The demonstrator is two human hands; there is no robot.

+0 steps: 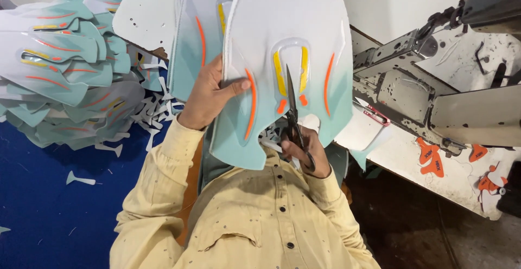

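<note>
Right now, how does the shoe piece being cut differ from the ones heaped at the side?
The held shoe piece is upright, gripped at its edge by the left hand; the heaped pieces lie flat and overlapping on the blue surface. The held piece has scissors, worked by the right hand, in its middle slot; the heap is untouched. Both fade from white to teal, with orange and yellow stripes.

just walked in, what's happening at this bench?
A person in a pale yellow shirt holds up a white-to-teal flat shoe-upper panel with orange and yellow stripes, gripped by the left hand. The right hand holds black scissors, blades pointing up into the panel's central slot. More such panels are fanned behind it, a heap of teal panels lies on the blue surface, and a grey sewing machine sits alongside.
</note>
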